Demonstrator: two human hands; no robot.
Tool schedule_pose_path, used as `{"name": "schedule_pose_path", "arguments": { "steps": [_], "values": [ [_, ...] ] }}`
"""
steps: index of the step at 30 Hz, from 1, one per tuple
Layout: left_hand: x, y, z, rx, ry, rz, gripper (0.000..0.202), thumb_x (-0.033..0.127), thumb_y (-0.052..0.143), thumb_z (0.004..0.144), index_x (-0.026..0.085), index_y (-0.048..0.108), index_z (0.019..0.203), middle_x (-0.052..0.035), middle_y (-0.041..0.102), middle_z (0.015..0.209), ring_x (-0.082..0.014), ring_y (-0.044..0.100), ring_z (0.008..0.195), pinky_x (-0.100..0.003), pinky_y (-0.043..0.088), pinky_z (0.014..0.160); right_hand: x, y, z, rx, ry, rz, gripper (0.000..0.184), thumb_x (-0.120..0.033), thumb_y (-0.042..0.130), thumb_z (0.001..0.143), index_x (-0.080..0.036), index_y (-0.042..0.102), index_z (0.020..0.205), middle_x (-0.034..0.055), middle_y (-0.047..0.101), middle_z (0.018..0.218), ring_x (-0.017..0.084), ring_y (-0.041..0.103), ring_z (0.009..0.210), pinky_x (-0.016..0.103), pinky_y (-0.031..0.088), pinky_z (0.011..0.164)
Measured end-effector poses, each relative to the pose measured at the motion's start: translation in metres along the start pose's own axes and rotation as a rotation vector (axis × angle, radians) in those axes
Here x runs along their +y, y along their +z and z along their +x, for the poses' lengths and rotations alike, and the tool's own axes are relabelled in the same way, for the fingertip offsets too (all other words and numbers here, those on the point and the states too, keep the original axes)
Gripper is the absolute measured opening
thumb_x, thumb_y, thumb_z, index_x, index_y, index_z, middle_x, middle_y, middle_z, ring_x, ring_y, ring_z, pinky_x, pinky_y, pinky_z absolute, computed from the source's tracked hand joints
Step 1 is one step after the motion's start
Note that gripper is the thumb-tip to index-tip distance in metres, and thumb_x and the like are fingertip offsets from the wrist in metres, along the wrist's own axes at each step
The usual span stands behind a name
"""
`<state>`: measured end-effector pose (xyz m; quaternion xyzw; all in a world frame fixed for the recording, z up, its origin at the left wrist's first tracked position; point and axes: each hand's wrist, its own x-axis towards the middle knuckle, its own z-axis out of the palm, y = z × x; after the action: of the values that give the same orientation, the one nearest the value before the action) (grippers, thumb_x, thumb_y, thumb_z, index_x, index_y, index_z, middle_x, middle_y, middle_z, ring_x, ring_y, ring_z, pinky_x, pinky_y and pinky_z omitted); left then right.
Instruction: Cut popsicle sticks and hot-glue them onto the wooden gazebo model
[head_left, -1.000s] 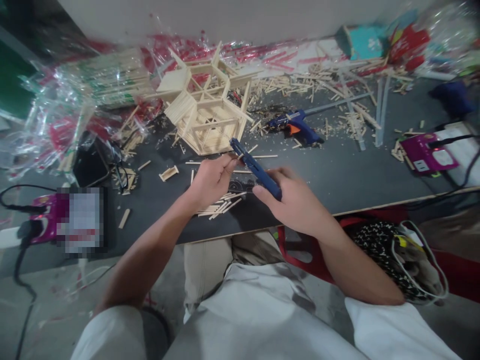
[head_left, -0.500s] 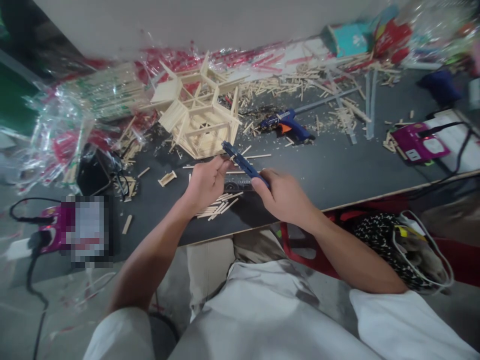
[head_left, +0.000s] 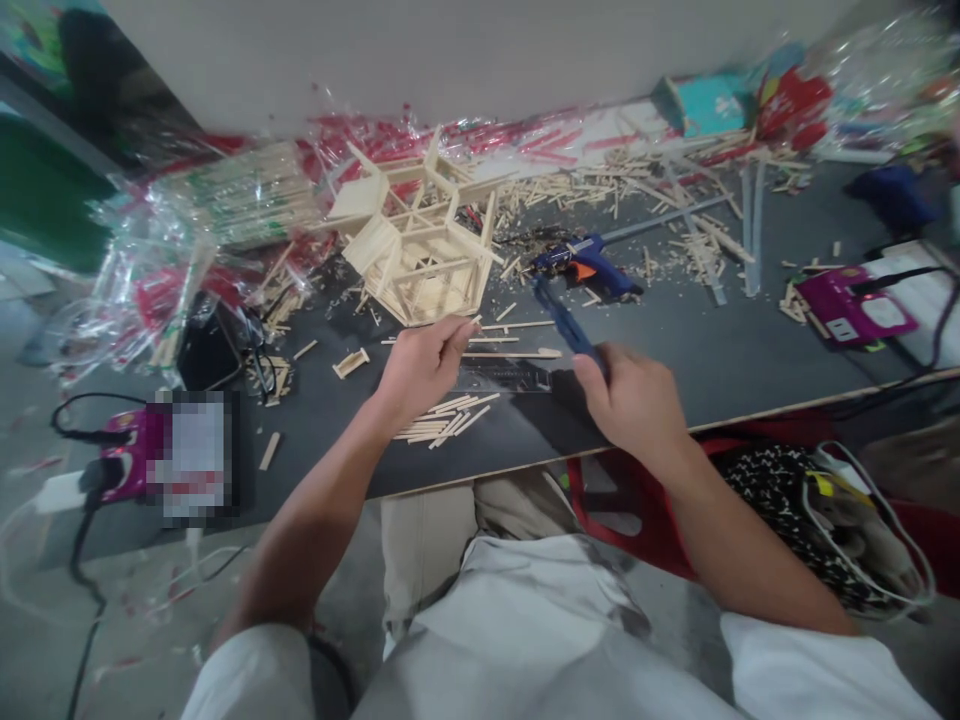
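Note:
My right hand (head_left: 637, 400) is closed round the handles of a blue cutter (head_left: 564, 318), its jaws pointing away toward the blue glue gun (head_left: 589, 262). My left hand (head_left: 424, 362) hovers over the dark table (head_left: 712, 350) with fingers pinched together near a long thin wooden stick (head_left: 510, 352); whether it grips the stick is unclear. A small heap of cut sticks (head_left: 446, 418) lies just under that hand. Behind it stands a hexagonal frame built of wooden sticks (head_left: 416, 250).
Loose sticks and offcuts (head_left: 675, 200) litter the back of the table. Crinkled plastic wrap with stick bundles (head_left: 217, 210) fills the left. Purple power strips sit at left (head_left: 124, 455) and right (head_left: 855, 305). A bag (head_left: 817, 510) lies on a red stool at right.
My right hand has carried the blue cutter to the right, away from my left hand. The left hand stays near the long stick. The view shifted slightly.

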<state>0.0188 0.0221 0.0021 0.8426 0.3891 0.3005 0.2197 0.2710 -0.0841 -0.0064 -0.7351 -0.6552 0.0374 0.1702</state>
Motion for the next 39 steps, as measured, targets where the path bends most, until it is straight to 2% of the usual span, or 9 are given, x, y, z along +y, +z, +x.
{"name": "schedule_pose_path", "arguments": {
  "steps": [6,13,16,20,23,25,29,34,39],
  "values": [
    [-0.006,-0.005,0.002,-0.022,-0.078,0.094,0.037,0.035,0.040,0.107,0.017,0.072,0.109,-0.0039,0.070,0.075,-0.0147,0.060,0.060,-0.027,0.040,0.061,0.053,-0.010,-0.009,0.098,0.066,-0.177,0.056,-0.061,0.040,0.101,-0.014,0.066,0.117,0.0205,0.066,0.099,0.037,0.063,0.097,0.047,0.047,0.084],
    [-0.011,-0.008,0.002,-0.149,-0.093,0.120,0.036,0.024,0.037,0.105,0.016,0.056,0.134,-0.0073,0.077,0.096,-0.0179,0.069,0.079,-0.029,0.048,0.071,0.109,-0.007,-0.009,0.238,0.228,-0.196,0.043,-0.064,0.062,0.089,-0.022,0.066,0.100,0.0259,0.061,0.099,0.047,0.058,0.103,0.055,0.041,0.081],
    [-0.011,-0.005,0.000,-0.126,-0.130,0.065,0.024,0.025,0.043,0.105,0.018,0.059,0.122,-0.0026,0.077,0.087,-0.0140,0.067,0.069,-0.026,0.047,0.069,0.114,-0.004,-0.008,0.238,0.289,-0.227,0.046,-0.061,0.071,0.084,-0.019,0.067,0.102,0.0293,0.062,0.105,0.048,0.059,0.106,0.058,0.041,0.083],
    [-0.016,0.000,-0.001,0.022,-0.125,0.040,0.013,0.030,0.056,0.103,0.020,0.066,0.104,-0.0001,0.076,0.079,-0.0125,0.069,0.067,-0.025,0.048,0.068,0.090,-0.014,-0.005,0.241,0.249,-0.186,0.039,-0.049,0.070,0.088,-0.018,0.069,0.110,0.0313,0.063,0.121,0.053,0.053,0.124,0.067,0.038,0.097],
    [-0.018,0.002,-0.002,0.119,-0.095,0.003,0.015,0.033,0.061,0.101,0.020,0.069,0.101,0.0000,0.075,0.076,-0.0120,0.069,0.067,-0.024,0.048,0.067,0.046,-0.025,0.006,0.254,0.112,0.112,0.027,-0.041,0.065,0.092,-0.021,0.071,0.110,0.0230,0.069,0.119,0.041,0.063,0.116,0.058,0.047,0.099],
    [-0.017,0.002,-0.001,0.135,-0.087,-0.038,0.016,0.034,0.063,0.100,0.021,0.071,0.099,-0.0001,0.075,0.075,-0.0113,0.068,0.065,-0.023,0.049,0.066,0.012,-0.026,0.023,0.142,0.024,0.464,0.029,-0.043,0.067,0.091,-0.023,0.072,0.111,0.0132,0.074,0.105,0.027,0.071,0.089,0.046,0.057,0.086],
    [-0.011,0.002,0.001,0.135,-0.147,-0.118,0.017,0.035,0.065,0.098,0.021,0.073,0.096,-0.0004,0.076,0.077,-0.0113,0.067,0.064,-0.023,0.051,0.066,-0.042,-0.010,0.071,-0.163,-0.104,0.852,0.037,-0.042,0.078,0.082,-0.020,0.072,0.110,0.0066,0.075,0.094,0.020,0.070,0.082,0.036,0.058,0.078],
    [-0.016,0.002,0.003,0.181,-0.187,-0.135,0.018,0.037,0.066,0.097,0.021,0.072,0.094,-0.0010,0.076,0.078,-0.0131,0.069,0.068,-0.024,0.053,0.067,-0.061,0.014,0.115,-0.395,-0.076,1.059,0.025,-0.040,0.082,0.078,-0.018,0.069,0.082,0.0005,0.065,0.065,0.013,0.059,0.059,0.029,0.051,0.059],
    [-0.026,-0.008,0.004,0.336,-0.212,0.177,0.030,0.048,0.073,0.091,0.021,0.073,0.081,-0.0018,0.073,0.069,-0.0158,0.066,0.063,-0.028,0.048,0.066,-0.063,0.028,0.121,-0.306,-0.049,1.112,0.020,-0.033,0.081,0.079,-0.020,0.067,0.078,-0.0009,0.064,0.066,0.012,0.058,0.059,0.029,0.050,0.062]
  ]
}}
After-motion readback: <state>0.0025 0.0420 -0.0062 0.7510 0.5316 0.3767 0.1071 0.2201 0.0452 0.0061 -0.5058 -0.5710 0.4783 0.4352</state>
